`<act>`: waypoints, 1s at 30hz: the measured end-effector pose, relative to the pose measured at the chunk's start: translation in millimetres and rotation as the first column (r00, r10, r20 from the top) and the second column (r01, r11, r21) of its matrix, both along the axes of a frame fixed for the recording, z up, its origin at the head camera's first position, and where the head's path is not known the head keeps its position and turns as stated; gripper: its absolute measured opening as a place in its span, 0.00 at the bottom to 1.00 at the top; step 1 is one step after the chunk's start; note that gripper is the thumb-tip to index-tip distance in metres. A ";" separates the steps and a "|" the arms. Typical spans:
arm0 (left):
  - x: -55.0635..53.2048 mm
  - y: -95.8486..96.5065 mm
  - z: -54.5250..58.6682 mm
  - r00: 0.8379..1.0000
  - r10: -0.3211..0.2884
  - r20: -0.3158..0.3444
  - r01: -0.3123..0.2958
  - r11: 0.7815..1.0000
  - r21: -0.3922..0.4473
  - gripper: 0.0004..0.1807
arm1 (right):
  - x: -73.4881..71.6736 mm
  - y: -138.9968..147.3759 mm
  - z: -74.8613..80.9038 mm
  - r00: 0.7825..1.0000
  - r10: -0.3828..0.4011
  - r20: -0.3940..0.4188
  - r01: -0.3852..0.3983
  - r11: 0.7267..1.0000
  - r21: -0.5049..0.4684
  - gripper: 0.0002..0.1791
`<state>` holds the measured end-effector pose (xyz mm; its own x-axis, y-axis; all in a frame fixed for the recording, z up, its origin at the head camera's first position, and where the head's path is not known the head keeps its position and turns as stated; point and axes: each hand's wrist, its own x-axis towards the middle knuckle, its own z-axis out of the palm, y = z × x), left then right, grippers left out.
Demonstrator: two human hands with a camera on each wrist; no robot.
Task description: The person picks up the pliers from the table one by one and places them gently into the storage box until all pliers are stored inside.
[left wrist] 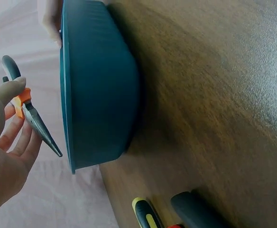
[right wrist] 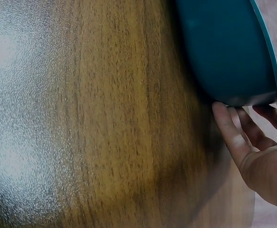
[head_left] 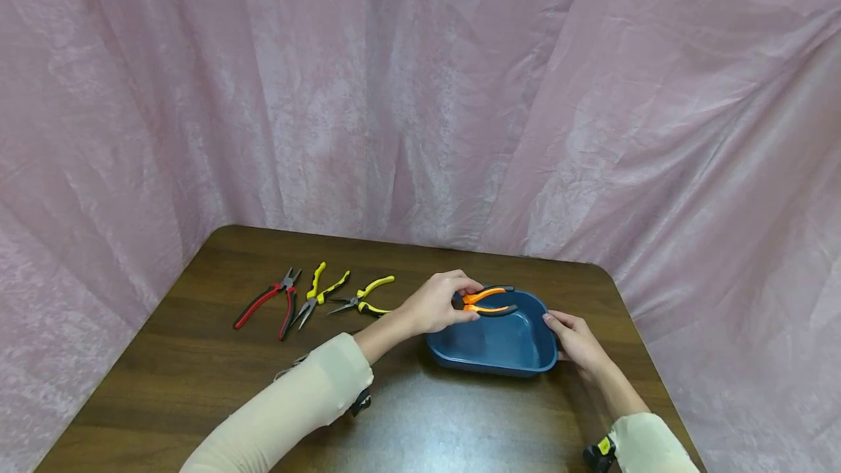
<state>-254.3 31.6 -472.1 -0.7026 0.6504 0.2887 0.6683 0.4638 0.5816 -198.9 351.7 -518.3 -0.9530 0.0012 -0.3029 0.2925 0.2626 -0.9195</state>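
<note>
Needle-nose pliers [head_left: 494,311] with orange-and-black handles are held in my left hand [head_left: 436,303], over the blue plastic bin [head_left: 479,345]. The left wrist view shows thumb and fingers pinching the pliers [left wrist: 40,124] near the pivot, their closed tapered jaws pointing down beside the rim. My right hand [head_left: 581,341] grips the bin's right end, thumb at the rim. From the right wrist, its fingers [right wrist: 233,133] press against the bin's outer wall [right wrist: 228,52]. The part of the pliers behind my left hand is hidden in the head view.
On the wooden table [head_left: 164,371] to the left lie red-and-black pliers [head_left: 258,305], yellow-and-black long-nose pliers [head_left: 314,299] and another yellow-handled pair [head_left: 377,283]. A thin metal item [head_left: 298,360] is partly hidden by my left sleeve. A pink curtain [head_left: 420,108] hangs behind the table.
</note>
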 end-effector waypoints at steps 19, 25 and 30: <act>3.8 10.4 -17.2 0.997 -0.019 0.073 0.023 0.998 -0.052 0.28 | -1.6 0.9 -1.6 1.000 -0.012 0.008 0.012 1.000 -0.014 0.32; 4.3 12.9 -24.8 0.998 -0.035 0.059 0.040 0.996 -0.083 0.27 | -2.7 2.0 -3.8 1.000 -0.003 0.008 0.003 1.000 -0.025 0.32; 5.0 14.2 -29.1 0.998 -0.056 0.032 0.059 0.993 -0.107 0.26 | -1.2 0.7 -1.7 1.000 0.003 0.000 -0.003 1.000 -0.017 0.33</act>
<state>-249.3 45.8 -501.2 -0.6704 0.7160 0.1946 0.6791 0.4865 0.5496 -200.1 352.4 -520.0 -0.9529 -0.0066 -0.3031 0.2921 0.2479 -0.9237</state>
